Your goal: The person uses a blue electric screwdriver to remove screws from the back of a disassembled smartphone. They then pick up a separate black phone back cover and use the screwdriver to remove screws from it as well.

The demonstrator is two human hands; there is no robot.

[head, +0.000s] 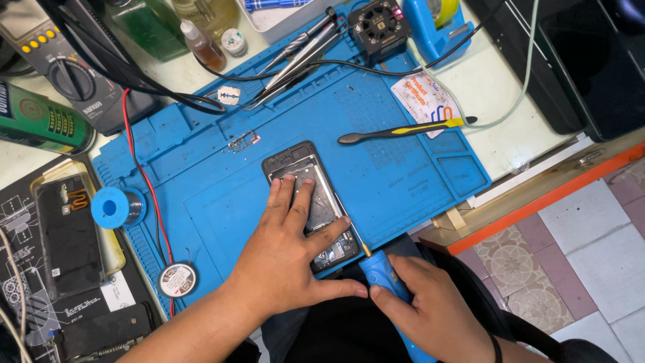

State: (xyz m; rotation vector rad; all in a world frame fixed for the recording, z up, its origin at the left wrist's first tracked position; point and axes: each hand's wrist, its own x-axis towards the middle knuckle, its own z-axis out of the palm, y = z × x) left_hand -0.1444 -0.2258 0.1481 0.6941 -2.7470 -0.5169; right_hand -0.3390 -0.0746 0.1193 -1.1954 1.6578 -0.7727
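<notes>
Head view: looking down on a blue repair mat (201,202) on a cluttered workbench.
Phone: an opened smartphone (310,202), back cover off, lies near the mat's front edge, long side running away from the person.
Left hand: the left hand (285,259) presses flat on the phone, fingers spread over its middle, thumb stretched toward the other hand; it grips nothing.
Right hand: the right hand (430,309) is closed round a blue electric screwdriver (381,274), whose thin bit meets the phone's lower right edge.
Doing it well: probably best to keep the bit upright in the screw head, press lightly, and hold the phone flat so it cannot slide.
Nearby: a yellow-and-black spudger (403,130), tweezers (295,64) and a solder spool (111,207).
Hard to see: the screw itself is too small to make out; the left palm hides much of the phone's inside.
</notes>
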